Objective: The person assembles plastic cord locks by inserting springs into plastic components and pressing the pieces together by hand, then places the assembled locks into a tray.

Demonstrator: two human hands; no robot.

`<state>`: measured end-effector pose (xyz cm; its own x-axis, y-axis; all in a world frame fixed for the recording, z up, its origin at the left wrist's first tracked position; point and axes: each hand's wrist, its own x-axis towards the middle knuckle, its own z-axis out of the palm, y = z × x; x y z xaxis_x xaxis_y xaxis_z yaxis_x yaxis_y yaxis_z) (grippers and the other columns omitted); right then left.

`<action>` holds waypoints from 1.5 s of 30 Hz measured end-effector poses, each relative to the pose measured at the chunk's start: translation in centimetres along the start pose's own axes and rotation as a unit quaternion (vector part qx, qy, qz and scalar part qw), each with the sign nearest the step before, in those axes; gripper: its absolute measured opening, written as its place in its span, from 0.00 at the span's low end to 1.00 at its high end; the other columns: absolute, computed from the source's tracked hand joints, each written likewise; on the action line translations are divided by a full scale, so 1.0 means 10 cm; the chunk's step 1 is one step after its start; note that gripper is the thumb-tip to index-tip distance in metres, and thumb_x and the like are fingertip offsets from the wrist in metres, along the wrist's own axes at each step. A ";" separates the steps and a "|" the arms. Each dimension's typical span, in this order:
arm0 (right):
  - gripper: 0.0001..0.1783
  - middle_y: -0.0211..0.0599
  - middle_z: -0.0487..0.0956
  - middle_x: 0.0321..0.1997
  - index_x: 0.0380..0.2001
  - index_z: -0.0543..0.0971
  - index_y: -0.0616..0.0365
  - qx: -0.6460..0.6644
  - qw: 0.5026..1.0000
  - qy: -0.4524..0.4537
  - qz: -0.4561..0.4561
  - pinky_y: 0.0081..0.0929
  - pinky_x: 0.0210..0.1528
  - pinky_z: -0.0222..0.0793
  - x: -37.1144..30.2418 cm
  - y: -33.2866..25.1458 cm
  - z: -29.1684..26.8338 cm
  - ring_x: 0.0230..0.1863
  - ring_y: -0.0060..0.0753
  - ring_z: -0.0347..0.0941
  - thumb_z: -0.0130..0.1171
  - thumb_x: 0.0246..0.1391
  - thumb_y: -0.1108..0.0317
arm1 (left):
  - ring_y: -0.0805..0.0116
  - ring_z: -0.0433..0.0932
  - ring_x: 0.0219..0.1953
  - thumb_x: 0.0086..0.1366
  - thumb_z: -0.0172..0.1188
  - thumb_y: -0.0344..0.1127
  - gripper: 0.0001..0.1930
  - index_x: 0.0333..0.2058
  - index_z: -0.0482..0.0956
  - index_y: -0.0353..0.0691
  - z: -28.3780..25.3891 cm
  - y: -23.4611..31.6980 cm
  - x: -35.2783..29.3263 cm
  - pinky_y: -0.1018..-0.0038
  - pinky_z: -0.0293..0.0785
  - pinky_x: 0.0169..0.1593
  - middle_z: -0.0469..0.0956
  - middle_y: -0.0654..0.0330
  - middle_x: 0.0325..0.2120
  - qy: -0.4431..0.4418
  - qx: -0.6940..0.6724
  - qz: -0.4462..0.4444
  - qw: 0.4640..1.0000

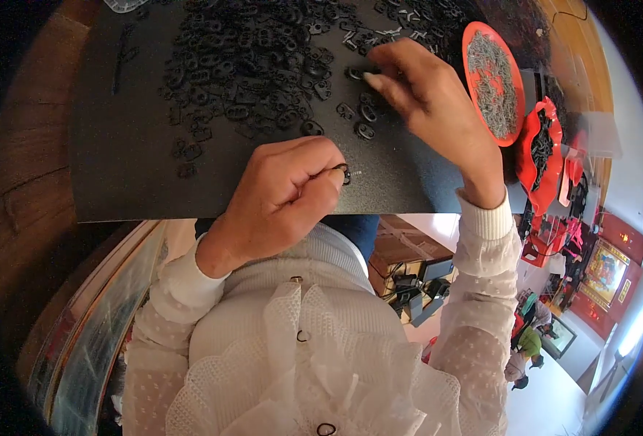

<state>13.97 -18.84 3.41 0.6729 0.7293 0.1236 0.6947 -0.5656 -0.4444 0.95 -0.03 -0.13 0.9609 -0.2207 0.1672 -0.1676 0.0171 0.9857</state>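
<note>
A small black oval plastic ring [344, 174] with a tiny metal pin at its side sits pinched in the left hand [285, 196], near the front edge of the black sheet-covered counter [125, 160]; that grip is closed on the ring between thumb and fingertip. At about one o'clock from it, the right hand [427, 102] reaches into the loose pile of black plastic rings [256, 65], its fingertips pressed together on one piece at the pile's edge, though whether it is lifted I cannot tell. Further out at two o'clock lies a red oval tray of thin metal pins [490, 80], and at three o'clock a red dish of black parts [539, 149]. The held ring is so small that a slight slackening of the pinch would likely drop it off the counter's near edge into the lap; a sleeve sweeping back could also scatter nearby rings.
</note>
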 end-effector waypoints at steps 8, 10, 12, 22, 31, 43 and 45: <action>0.08 0.48 0.72 0.33 0.34 0.72 0.63 -0.099 0.992 -0.050 -0.052 0.41 0.34 0.67 0.16 -0.02 0.09 0.35 0.54 0.71 0.57 0.51 0.71 | 0.74 0.63 0.19 0.58 0.50 0.30 0.07 0.23 0.69 0.35 0.02 0.03 -0.01 0.74 0.59 0.24 0.65 0.62 0.17 0.010 -0.006 -0.032 0.999; 0.08 0.48 0.72 0.33 0.34 0.71 0.63 -0.099 0.993 -0.047 -0.044 0.41 0.34 0.67 0.17 -0.10 0.09 0.35 0.54 0.71 0.56 0.51 0.71 | 0.71 0.64 0.18 0.58 0.51 0.26 0.05 0.24 0.69 0.32 0.01 0.04 0.00 0.73 0.61 0.23 0.67 0.58 0.17 0.004 0.001 -0.024 1.000; 0.07 0.47 0.72 0.32 0.33 0.71 0.63 -0.098 0.994 -0.044 -0.037 0.42 0.34 0.67 0.18 -0.14 0.12 0.35 0.55 0.71 0.55 0.52 0.72 | 0.71 0.64 0.18 0.58 0.51 0.26 0.05 0.24 0.69 0.32 0.00 0.03 -0.01 0.73 0.61 0.24 0.67 0.58 0.17 0.006 -0.003 -0.024 1.000; 0.06 0.27 0.76 0.24 0.30 0.78 0.64 0.405 0.903 0.041 0.137 0.19 0.27 0.67 -0.11 -0.57 0.11 0.25 0.17 0.70 0.60 0.54 0.71 | 0.73 0.74 0.28 0.63 0.50 0.31 0.08 0.30 0.76 0.33 0.00 0.00 -0.03 0.77 0.69 0.34 0.76 0.60 0.25 -0.005 0.004 -0.010 1.000; 0.06 0.28 0.74 0.22 0.30 0.74 0.65 0.465 0.873 0.064 0.135 0.15 0.25 0.63 -0.37 -0.67 0.19 0.23 0.14 0.68 0.56 0.58 0.73 | 0.77 0.73 0.27 0.64 0.53 0.31 0.09 0.34 0.77 0.30 0.08 -0.04 -0.04 0.80 0.69 0.32 0.78 0.59 0.26 0.042 -0.068 0.028 0.996; 0.09 0.29 0.73 0.20 0.29 0.73 0.64 0.485 0.855 0.001 0.184 0.17 0.25 0.64 -0.37 -0.63 0.15 0.24 0.15 0.68 0.56 0.59 0.68 | 0.83 0.66 0.22 0.65 0.54 0.31 0.09 0.36 0.79 0.30 0.13 0.10 -0.05 0.83 0.61 0.27 0.74 0.66 0.23 0.033 -0.073 0.008 0.997; 0.09 0.29 0.73 0.20 0.29 0.73 0.64 0.474 0.868 0.005 0.147 0.18 0.25 0.64 -0.41 -0.59 0.14 0.24 0.15 0.67 0.56 0.59 0.68 | 0.83 0.65 0.22 0.65 0.54 0.31 0.09 0.36 0.79 0.30 0.10 0.10 -0.06 0.83 0.60 0.26 0.72 0.66 0.22 0.026 -0.086 -0.014 0.996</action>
<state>6.79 -17.96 4.29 0.7906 0.6019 -0.1129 -0.0259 -0.1514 -0.9881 -0.02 -0.85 0.77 0.9756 -0.1733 0.1351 -0.1039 0.1783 0.9785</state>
